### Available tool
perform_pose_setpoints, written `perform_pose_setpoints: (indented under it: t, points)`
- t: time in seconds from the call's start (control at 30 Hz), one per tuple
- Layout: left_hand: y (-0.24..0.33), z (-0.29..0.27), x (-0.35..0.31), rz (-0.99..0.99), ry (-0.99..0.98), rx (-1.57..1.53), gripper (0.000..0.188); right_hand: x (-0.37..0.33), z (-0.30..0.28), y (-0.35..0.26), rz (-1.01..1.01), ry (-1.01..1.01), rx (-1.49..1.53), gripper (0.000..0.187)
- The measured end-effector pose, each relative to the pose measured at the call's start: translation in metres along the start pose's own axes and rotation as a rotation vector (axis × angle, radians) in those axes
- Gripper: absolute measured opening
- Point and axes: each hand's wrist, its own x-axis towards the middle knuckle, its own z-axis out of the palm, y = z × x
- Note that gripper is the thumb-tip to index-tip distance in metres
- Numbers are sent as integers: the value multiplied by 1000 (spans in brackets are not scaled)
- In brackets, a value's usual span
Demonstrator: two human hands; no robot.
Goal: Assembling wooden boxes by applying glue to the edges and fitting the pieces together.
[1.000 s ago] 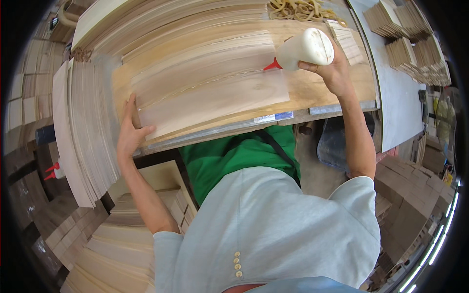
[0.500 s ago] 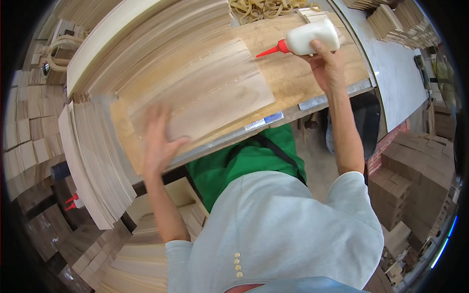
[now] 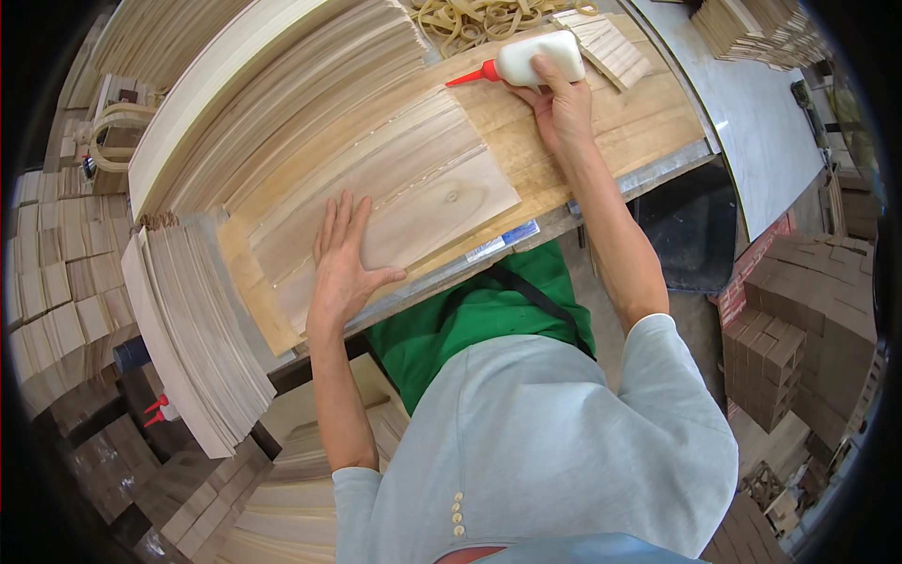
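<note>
My right hand (image 3: 566, 115) is wrapped round a white glue bottle (image 3: 540, 59) with a red pointed nozzle (image 3: 473, 73). The bottle lies nearly level, its tip toward the left, above the far right corner of a thin wooden board (image 3: 460, 179). Two dotted lines of what looks like glue run along this board. My left hand (image 3: 346, 268) rests on the board's near left part with its fingers stretched out and the thumb apart, holding nothing. Beneath the board is a larger yellowish wooden worktop (image 3: 601, 122).
Tall rows of thin boards (image 3: 301, 94) stand at the far left, with another stack (image 3: 193, 320) beside the worktop. Rubber bands (image 3: 479, 21) and small slats (image 3: 606, 52) are at the far edge. More red-tipped bottles (image 3: 164, 409) sit at lower left; wood stacks (image 3: 766, 362) at right.
My right hand has carried the glue bottle to the left, away from the slats. My left hand, blurred before, has come to rest on the board a little further right.
</note>
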Motion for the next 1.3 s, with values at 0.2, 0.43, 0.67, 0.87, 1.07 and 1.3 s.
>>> perform_pose_setpoints:
  t: [0.2, 0.43, 0.67, 0.87, 1.07, 1.3]
  points:
    - [0, 1, 0, -12, 2, 12, 104, -5, 0, -1, -17, 17, -14, 37]
    - [-1, 2, 0, 4, 5, -8, 101, -20, -11, -16, -9, 3, -95, 37]
    - [-4, 4, -2, 14, 19, -17, 100, -37, -14, -29, -2, 7, -117, 34]
    - [-4, 5, -1, 7, 28, -24, 99, -54, -28, -41, 13, -12, -158, 34]
    - [-4, 5, -2, 9, 35, -18, 100, -75, -36, -55, 65, 19, -202, 34]
    - [-5, 7, -2, 18, 41, -22, 100, -97, -50, -69, 72, 37, -255, 35]
